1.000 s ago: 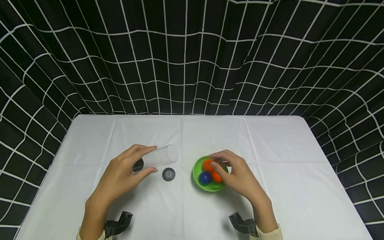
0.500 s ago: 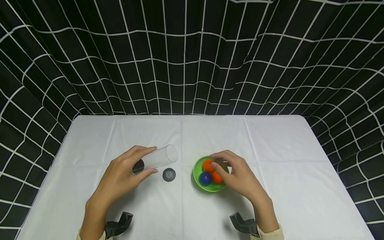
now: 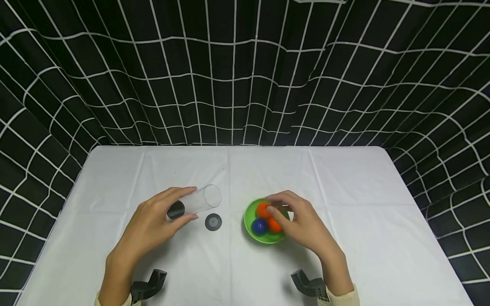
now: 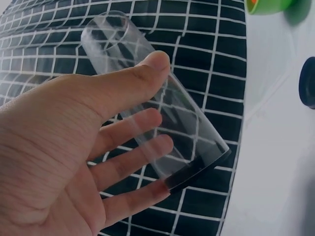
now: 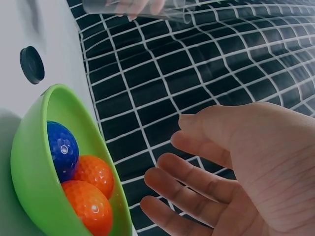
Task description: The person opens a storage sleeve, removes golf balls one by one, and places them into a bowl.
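Between thumb and fingers my left hand [image 3: 157, 221] grips a clear plastic tube [image 3: 197, 202] with a black base [image 3: 176, 210]. It is held tilted above the table, its open end up and to the right. In the left wrist view the thumb lies across the tube's wall [image 4: 194, 123], with fingertips behind it. My right hand [image 3: 300, 225], loosely bent and empty, hovers over the right side of a green bowl [image 3: 250, 214]. A blue ball [image 3: 259, 227] and two orange balls, one farther back [image 3: 263, 210] and one nearer [image 3: 274, 224], lie in the bowl.
A round black lid [image 3: 213, 222] lies flat on the white-covered table [image 3: 344, 178], between tube and bowl. Dark curtain [image 3: 245, 85] with a white grid surrounds the table's back and sides. Black camera mounts, left [image 3: 149, 285] and right [image 3: 309, 285], jut from the wrists.
The tube's open end has shifted slightly to the left in my left hand's grip. My right hand stays over the bowl, and the balls and lid lie as before.
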`<control>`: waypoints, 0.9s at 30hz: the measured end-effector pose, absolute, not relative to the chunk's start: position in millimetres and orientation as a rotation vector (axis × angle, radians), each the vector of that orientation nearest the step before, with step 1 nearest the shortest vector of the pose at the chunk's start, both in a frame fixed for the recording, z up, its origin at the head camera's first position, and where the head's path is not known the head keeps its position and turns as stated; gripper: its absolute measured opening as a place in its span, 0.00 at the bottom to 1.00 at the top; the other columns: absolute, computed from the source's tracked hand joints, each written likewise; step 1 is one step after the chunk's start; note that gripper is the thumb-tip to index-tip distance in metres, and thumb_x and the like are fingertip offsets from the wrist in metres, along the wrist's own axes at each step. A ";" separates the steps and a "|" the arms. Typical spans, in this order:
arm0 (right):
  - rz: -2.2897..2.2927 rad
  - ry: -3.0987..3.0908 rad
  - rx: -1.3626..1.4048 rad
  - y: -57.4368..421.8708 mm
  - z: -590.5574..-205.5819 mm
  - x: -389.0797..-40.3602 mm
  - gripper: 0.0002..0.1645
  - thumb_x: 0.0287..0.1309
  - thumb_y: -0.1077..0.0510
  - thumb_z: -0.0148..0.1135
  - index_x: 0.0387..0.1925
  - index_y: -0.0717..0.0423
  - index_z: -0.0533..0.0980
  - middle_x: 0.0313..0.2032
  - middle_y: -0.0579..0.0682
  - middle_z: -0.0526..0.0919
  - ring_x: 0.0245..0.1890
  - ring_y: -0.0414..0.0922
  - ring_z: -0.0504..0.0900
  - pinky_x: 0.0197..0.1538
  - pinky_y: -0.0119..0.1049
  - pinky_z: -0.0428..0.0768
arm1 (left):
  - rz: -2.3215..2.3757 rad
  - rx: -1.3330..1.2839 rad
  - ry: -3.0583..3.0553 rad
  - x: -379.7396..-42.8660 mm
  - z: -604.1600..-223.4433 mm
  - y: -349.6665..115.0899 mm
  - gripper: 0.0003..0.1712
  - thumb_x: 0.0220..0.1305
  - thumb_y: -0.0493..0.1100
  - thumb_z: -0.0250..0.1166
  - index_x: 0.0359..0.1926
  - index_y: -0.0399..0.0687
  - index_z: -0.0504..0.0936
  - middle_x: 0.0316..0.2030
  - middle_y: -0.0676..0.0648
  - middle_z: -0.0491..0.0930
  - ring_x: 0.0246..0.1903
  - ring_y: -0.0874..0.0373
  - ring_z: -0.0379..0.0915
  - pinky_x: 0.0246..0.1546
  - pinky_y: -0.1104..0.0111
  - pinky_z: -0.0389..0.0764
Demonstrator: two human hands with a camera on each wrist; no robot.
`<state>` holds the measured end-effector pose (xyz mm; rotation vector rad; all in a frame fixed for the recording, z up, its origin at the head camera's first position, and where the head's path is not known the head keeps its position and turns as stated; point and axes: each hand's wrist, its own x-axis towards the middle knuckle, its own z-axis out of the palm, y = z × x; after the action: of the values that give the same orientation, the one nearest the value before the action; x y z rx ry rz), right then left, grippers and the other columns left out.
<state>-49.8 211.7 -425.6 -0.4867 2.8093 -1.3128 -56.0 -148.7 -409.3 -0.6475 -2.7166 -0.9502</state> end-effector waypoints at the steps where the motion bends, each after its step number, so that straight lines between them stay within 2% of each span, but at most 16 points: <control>1: -1.314 2.809 -0.487 212.1 -425.5 -49.8 0.15 0.73 0.54 0.67 0.56 0.55 0.84 0.53 0.50 0.89 0.51 0.43 0.87 0.57 0.46 0.89 | -0.955 -0.636 -2.723 -56.2 -409.8 -149.4 0.34 0.61 0.51 0.80 0.67 0.61 0.82 0.58 0.57 0.87 0.60 0.56 0.85 0.59 0.55 0.85; 7: -1.309 2.829 -0.506 215.8 -424.2 -49.3 0.15 0.73 0.55 0.67 0.56 0.55 0.84 0.53 0.51 0.89 0.51 0.44 0.88 0.57 0.46 0.89 | -1.043 -0.566 -2.744 -59.9 -412.7 -154.3 0.32 0.59 0.46 0.81 0.63 0.57 0.80 0.56 0.53 0.88 0.56 0.55 0.86 0.56 0.55 0.86; 13: -1.329 2.867 -0.554 221.1 -422.1 -49.4 0.15 0.70 0.59 0.68 0.55 0.58 0.84 0.51 0.52 0.89 0.50 0.44 0.89 0.56 0.49 0.89 | -1.164 -0.564 -2.814 -64.3 -416.2 -154.4 0.32 0.62 0.43 0.79 0.63 0.51 0.75 0.57 0.49 0.86 0.56 0.52 0.85 0.59 0.57 0.87; 18: -1.339 2.887 -0.545 224.0 -422.0 -49.0 0.15 0.70 0.60 0.69 0.55 0.59 0.84 0.52 0.53 0.89 0.50 0.45 0.89 0.56 0.49 0.89 | -1.213 -0.531 -2.900 -65.6 -420.5 -155.3 0.35 0.64 0.44 0.77 0.68 0.56 0.71 0.56 0.48 0.84 0.54 0.52 0.85 0.59 0.52 0.86; 24: -1.332 2.901 -0.539 224.9 -422.2 -49.5 0.14 0.71 0.59 0.68 0.55 0.56 0.84 0.52 0.50 0.89 0.50 0.45 0.89 0.56 0.48 0.89 | -1.237 -0.584 -2.932 -70.5 -427.8 -157.3 0.30 0.64 0.45 0.78 0.64 0.55 0.76 0.56 0.51 0.82 0.54 0.55 0.81 0.58 0.57 0.87; 27: -1.347 2.909 -0.536 225.9 -422.0 -48.9 0.14 0.70 0.60 0.68 0.55 0.56 0.84 0.51 0.49 0.89 0.50 0.45 0.89 0.56 0.49 0.90 | -1.264 -0.596 -2.950 -73.2 -431.8 -158.8 0.29 0.63 0.46 0.79 0.62 0.55 0.78 0.53 0.53 0.84 0.53 0.57 0.82 0.58 0.59 0.87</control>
<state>-48.9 225.9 -422.0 -0.5359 2.9090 -1.3465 -73.2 -158.8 -431.8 -0.5963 -2.9500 -1.2645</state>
